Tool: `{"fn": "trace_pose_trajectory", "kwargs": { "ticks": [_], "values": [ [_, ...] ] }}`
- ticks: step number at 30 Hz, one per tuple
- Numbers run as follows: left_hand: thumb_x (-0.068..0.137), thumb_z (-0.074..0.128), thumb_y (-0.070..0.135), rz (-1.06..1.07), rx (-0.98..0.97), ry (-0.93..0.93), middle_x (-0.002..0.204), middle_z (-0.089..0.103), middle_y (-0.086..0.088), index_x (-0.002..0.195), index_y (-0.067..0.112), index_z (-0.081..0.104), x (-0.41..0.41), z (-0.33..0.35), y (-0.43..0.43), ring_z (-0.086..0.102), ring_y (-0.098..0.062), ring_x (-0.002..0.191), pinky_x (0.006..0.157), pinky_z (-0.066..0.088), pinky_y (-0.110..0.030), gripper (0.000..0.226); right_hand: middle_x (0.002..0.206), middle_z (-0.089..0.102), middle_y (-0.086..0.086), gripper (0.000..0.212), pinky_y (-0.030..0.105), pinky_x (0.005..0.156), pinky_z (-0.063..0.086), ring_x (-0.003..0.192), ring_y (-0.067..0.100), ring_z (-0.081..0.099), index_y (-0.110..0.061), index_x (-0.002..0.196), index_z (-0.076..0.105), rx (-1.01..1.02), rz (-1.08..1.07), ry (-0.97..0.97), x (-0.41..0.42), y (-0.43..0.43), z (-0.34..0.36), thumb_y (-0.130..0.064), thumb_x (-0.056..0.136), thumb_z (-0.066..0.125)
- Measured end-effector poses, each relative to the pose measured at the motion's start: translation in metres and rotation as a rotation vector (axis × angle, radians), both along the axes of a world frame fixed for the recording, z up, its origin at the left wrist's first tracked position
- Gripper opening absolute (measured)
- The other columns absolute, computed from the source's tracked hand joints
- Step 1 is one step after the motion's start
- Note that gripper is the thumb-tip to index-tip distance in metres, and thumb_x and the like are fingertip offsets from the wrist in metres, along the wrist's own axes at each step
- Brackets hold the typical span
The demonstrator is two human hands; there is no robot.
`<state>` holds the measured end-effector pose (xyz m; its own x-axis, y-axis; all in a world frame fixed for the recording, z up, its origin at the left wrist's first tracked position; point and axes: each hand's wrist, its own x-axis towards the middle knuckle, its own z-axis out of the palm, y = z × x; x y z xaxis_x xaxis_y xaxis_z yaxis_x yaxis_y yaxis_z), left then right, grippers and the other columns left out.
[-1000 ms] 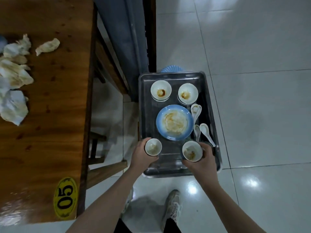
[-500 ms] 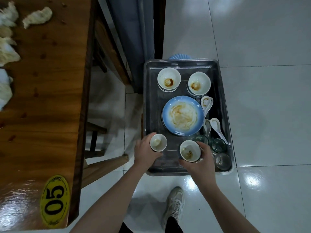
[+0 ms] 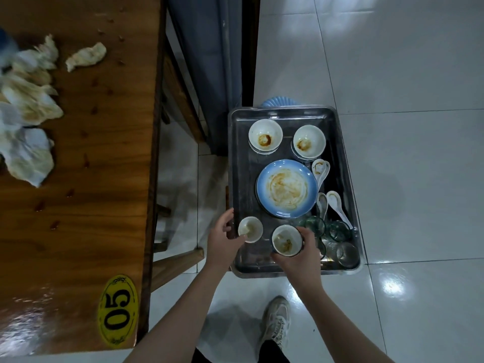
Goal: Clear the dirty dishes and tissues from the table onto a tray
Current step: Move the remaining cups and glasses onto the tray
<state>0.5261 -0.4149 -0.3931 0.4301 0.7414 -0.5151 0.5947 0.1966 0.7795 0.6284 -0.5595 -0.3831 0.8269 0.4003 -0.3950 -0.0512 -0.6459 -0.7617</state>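
My left hand (image 3: 222, 239) pinches the rim of a small stained cup (image 3: 250, 229), thumb at its inner edge, over the tray's (image 3: 241, 158) 7 o'clock corner. My right hand (image 3: 298, 255) has its fingers curled round a second cup (image 3: 287, 244) at the tray's 6 o'clock edge; whether either cup touches the tray floor I cannot tell. Just past them, mid-tray, lies the blue plate (image 3: 286, 188), smeared brown. Two white bowls (image 3: 265, 136) sit at 11 and 1 o'clock. White spoons (image 3: 337, 205) lie along the 3 o'clock side, and clear glasses (image 3: 340, 230) crowd the 5 o'clock corner beside my right hand. At 9 to 10 o'clock of my view, well apart from the tray, the crumpled tissues (image 3: 28, 106) lie on the wooden surface (image 3: 104, 153), which carries a yellow tag (image 3: 117, 310) reading 05.
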Motion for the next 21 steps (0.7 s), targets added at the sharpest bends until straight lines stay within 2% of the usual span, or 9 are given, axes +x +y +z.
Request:
{"fn": "trace_pose_trajectory", "kwargs": {
  "ticks": [6, 10, 11, 14, 21],
  "values": [
    [0.078, 0.072, -0.002, 0.072, -0.01, -0.055, 0.136, 0.055, -0.001, 0.136, 0.018, 0.05, -0.002, 0.021, -0.004, 0.051, -0.02, 0.123, 0.099, 0.043, -0.03, 0.065, 0.1, 0.058, -0.01, 0.071, 0.032, 0.076, 0.048, 0.098, 0.02, 0.056, -0.03, 0.111, 0.046, -0.052, -0.014, 0.005, 0.0, 0.014, 0.0, -0.008, 0.053, 0.083],
    [0.078, 0.072, -0.002, 0.061, 0.004, -0.07, 0.133, 0.057, 0.0, 0.135, 0.015, 0.052, -0.006, 0.021, -0.003, 0.051, -0.018, 0.123, 0.103, 0.042, -0.033, 0.062, 0.096, 0.056, -0.018, 0.07, 0.02, 0.07, 0.046, 0.095, 0.013, 0.059, -0.026, 0.112, 0.05, -0.045, -0.019, 0.026, 0.0, 0.024, -0.009, -0.009, 0.053, 0.084],
    [0.078, 0.072, -0.001, 0.055, 0.012, -0.077, 0.133, 0.056, 0.0, 0.135, 0.015, 0.051, -0.007, 0.019, -0.003, 0.051, -0.017, 0.123, 0.103, 0.042, -0.032, 0.062, 0.096, 0.056, -0.018, 0.07, 0.02, 0.07, 0.046, 0.095, 0.013, 0.058, -0.025, 0.113, 0.05, -0.045, -0.019, 0.023, -0.001, 0.026, -0.013, -0.008, 0.054, 0.085],
    [0.078, 0.072, -0.001, 0.046, 0.026, -0.097, 0.132, 0.057, 0.003, 0.135, 0.015, 0.052, -0.009, 0.014, -0.003, 0.051, -0.014, 0.122, 0.1, 0.04, -0.025, 0.062, 0.102, 0.059, -0.01, 0.069, 0.034, 0.08, 0.051, 0.1, 0.017, 0.058, -0.022, 0.116, 0.052, -0.056, -0.023, 0.001, 0.0, 0.032, -0.023, -0.007, 0.057, 0.083],
    [0.079, 0.071, -0.002, -0.012, 0.037, -0.076, 0.132, 0.056, 0.004, 0.134, 0.016, 0.052, -0.015, 0.002, -0.005, 0.05, -0.012, 0.12, 0.103, 0.04, -0.026, 0.062, 0.104, 0.059, -0.004, 0.068, 0.037, 0.084, 0.05, 0.101, 0.022, 0.056, -0.016, 0.12, 0.051, -0.116, -0.029, -0.016, 0.002, 0.032, -0.045, -0.001, 0.06, 0.08]
  ]
}}
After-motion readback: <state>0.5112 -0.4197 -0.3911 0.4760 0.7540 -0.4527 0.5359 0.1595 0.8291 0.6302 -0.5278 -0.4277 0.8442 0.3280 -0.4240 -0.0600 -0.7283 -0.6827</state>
